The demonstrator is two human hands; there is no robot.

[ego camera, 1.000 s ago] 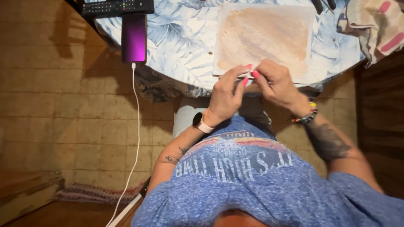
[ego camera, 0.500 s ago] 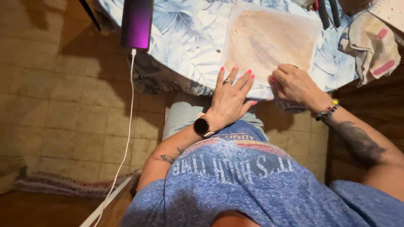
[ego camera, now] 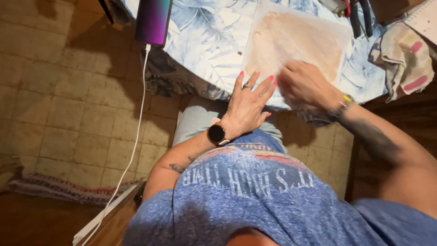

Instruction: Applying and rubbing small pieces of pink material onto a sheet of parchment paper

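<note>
Left hand (ego camera: 248,102) splayed open beside thin, limp brown-stained sheet (ego camera: 296,41) flat on near worktop (ego camera: 205,41) edge; right hand (ego camera: 307,84), blurred, fingers' state untellable; likely light, floppy, best pinched at near edge.

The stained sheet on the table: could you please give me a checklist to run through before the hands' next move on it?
1. Stained sheet flat on the tablecloth: ok.
2. Left hand open with fingers spread at the sheet's near edge: ok.
3. Right hand on the sheet's near corner: ok; its grip cannot tell, blurred.
4. Phone clear of the sheet, though overhanging the table edge: not ok.
5. Pliers apart from both hands: ok.
</note>
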